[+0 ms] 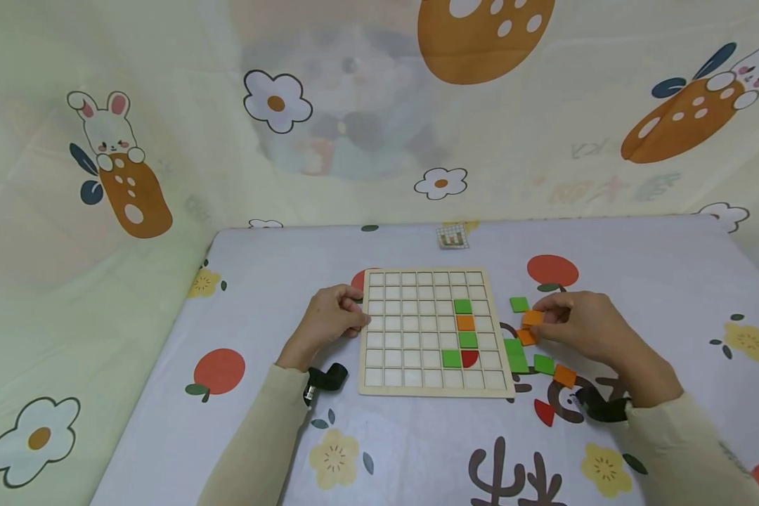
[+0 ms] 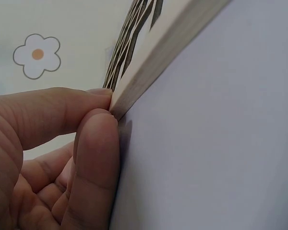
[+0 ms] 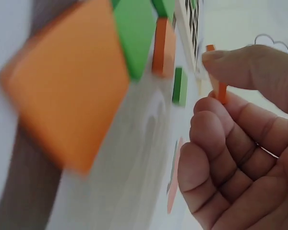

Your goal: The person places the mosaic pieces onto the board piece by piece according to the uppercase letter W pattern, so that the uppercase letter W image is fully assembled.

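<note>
A wooden grid board (image 1: 436, 392) lies flat on the table. Toward its right side sit several green squares, an orange square (image 1: 465, 322) and a red quarter-round tile (image 1: 470, 359). At the board's left edge, my left hand (image 1: 326, 318) holds the rim between thumb and forefinger; the left wrist view shows both fingertips against the wooden edge (image 2: 149, 62). Right of the board, my right hand (image 1: 585, 325) pinches an orange square tile (image 3: 221, 91) on edge between thumb and fingers, above the loose tiles. Its other fingers are curled.
Loose tiles lie by the board's right side: green squares (image 1: 544, 364), orange squares (image 1: 566, 376) and a red tile (image 1: 545, 412). A small patterned card (image 1: 452, 237) lies behind the board. The printed tablecloth (image 1: 417, 457) meets a hanging cloth (image 1: 354, 197) at the back.
</note>
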